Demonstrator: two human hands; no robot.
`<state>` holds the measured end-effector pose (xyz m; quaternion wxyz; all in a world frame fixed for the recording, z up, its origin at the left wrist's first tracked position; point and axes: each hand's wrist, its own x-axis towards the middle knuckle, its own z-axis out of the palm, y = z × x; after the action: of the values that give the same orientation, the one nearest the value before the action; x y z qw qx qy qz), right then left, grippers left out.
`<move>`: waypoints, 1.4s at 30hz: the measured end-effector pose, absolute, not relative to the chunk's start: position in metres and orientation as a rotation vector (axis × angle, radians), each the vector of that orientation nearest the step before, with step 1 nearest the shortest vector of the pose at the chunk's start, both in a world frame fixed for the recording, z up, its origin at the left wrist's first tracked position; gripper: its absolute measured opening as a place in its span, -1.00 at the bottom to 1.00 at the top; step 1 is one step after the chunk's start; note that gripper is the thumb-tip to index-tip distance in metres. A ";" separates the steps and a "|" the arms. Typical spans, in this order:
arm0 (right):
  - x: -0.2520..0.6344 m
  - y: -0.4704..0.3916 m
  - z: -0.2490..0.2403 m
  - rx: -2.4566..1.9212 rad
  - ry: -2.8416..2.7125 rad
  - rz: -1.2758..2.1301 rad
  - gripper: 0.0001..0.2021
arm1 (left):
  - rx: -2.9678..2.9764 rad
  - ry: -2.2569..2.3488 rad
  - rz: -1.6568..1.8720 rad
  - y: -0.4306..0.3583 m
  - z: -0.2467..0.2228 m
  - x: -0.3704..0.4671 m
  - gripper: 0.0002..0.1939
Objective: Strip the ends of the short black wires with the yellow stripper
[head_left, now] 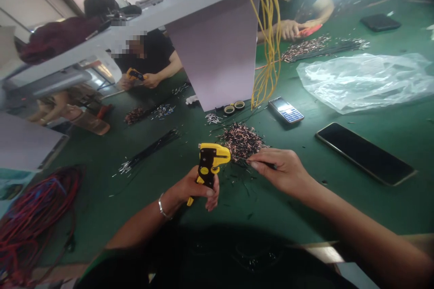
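My left hand (pixel 199 188) is wrapped round the handle of a yellow and black wire stripper (pixel 214 156), its head turned to the right. My right hand (pixel 286 169) pinches a thin wire (pixel 241 159) between thumb and fingers. The wire's free end points left at the stripper's nose; whether it sits inside the jaws I cannot tell. Just beyond both hands lies a heap of short copper and black wire offcuts (pixel 242 139), with loose bits scattered nearer me. Left of the stripper, a bundle of black wires (pixel 149 151) with pale ends rests on the green table (pixel 278 216).
A keypad phone (pixel 286 110), a dark smartphone (pixel 364 153) and a clear plastic bag (pixel 366 81) lie to the right. Yellow cables (pixel 267 31) hang from the shelf. Tape rolls (pixel 234 107) sit behind the heap. Red cable coils (pixel 37 216) lie left. Co-workers sit opposite.
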<state>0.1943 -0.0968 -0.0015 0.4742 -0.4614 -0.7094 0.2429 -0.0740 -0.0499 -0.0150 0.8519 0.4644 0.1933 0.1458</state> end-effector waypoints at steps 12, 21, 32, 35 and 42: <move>0.192 -0.094 -0.001 -1.191 -1.703 0.674 -0.79 | 0.930 0.420 0.361 -0.058 -0.015 -0.070 -0.84; 0.190 -0.092 -0.004 -1.224 -1.705 0.725 -0.74 | 0.845 0.459 0.444 -0.057 -0.016 -0.067 -0.87; 0.195 -0.089 -0.011 -1.226 -1.656 0.635 -0.78 | 0.966 0.448 0.499 -0.041 -0.007 -0.072 -0.79; 0.194 -0.090 -0.011 -1.198 -1.669 0.626 -0.79 | 0.975 0.459 0.549 -0.039 -0.005 -0.072 -0.78; 0.190 -0.096 -0.009 -1.119 -1.759 0.618 -0.79 | 1.054 0.544 0.619 -0.040 -0.003 -0.064 -0.78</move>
<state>0.1895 -0.0956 -0.0095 0.4648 -0.4558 -0.7161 0.2517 -0.0639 -0.0405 -0.0029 0.7843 0.4888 0.2523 0.2869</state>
